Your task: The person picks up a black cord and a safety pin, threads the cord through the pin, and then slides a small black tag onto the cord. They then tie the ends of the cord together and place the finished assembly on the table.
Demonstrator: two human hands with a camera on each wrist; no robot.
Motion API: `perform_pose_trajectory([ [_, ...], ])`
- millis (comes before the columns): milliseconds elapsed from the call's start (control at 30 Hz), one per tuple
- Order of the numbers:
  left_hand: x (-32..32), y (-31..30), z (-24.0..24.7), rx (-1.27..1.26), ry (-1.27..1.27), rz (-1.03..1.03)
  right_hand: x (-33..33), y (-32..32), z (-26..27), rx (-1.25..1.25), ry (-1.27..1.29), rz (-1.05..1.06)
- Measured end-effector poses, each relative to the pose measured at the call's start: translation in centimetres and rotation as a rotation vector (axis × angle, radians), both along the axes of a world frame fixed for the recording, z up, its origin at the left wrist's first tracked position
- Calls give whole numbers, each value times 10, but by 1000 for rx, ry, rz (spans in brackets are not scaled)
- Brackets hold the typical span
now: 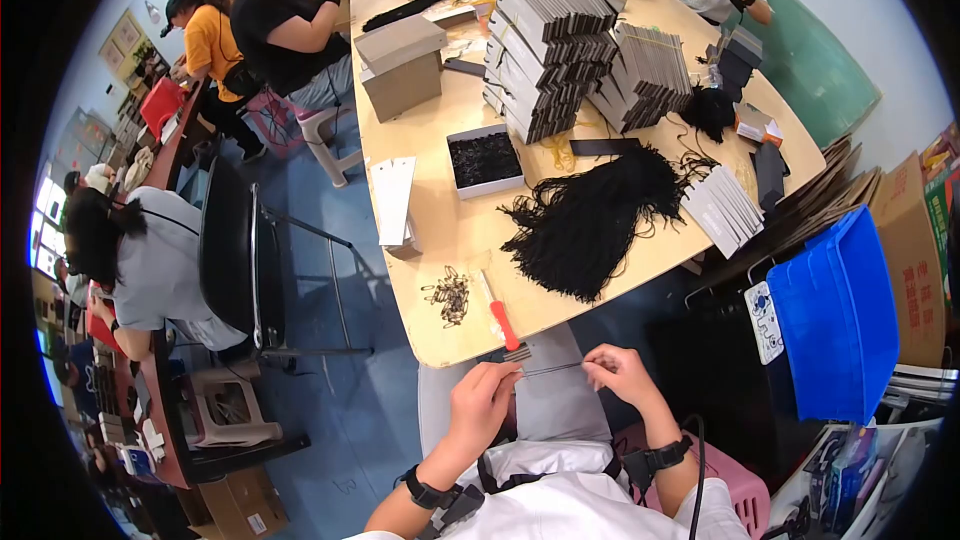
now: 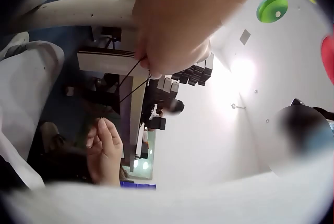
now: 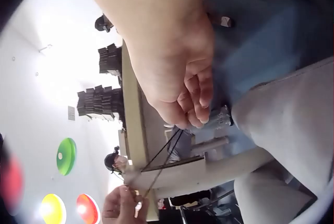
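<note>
A thin black cord (image 1: 550, 370) stretches in two strands between my hands, over my lap at the table's near edge. My left hand (image 1: 483, 402) pinches one end with thumb and fingertips. At the other end my right hand (image 1: 620, 375) pinches the cord, fingers curled. The right wrist view shows the doubled cord (image 3: 164, 156) running to the left hand (image 3: 122, 206), where a small shiny metal piece (image 3: 138, 208) sits at the fingers. Just beyond, a red-handled tool (image 1: 500, 320) lies beside a pile of small metal clips (image 1: 452, 297).
A large bundle of black cords (image 1: 590, 220) spreads over the table (image 1: 420, 310). Behind it stand a box of small black pieces (image 1: 487, 160) and tall stacks of grey cards (image 1: 550, 50). A blue bin (image 1: 840, 320) is at the right; a black chair (image 1: 228, 250) stands left.
</note>
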State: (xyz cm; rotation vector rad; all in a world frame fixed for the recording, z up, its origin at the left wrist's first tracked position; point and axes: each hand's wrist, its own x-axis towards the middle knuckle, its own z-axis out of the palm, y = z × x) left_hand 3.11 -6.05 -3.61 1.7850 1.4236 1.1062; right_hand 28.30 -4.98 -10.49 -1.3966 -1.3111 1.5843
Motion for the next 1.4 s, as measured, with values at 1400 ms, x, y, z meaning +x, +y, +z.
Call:
perform_pose_trajectory([
  [1400,2,-14,-16,-267,-178,-47,14,-4,-8,-193,23,225],
])
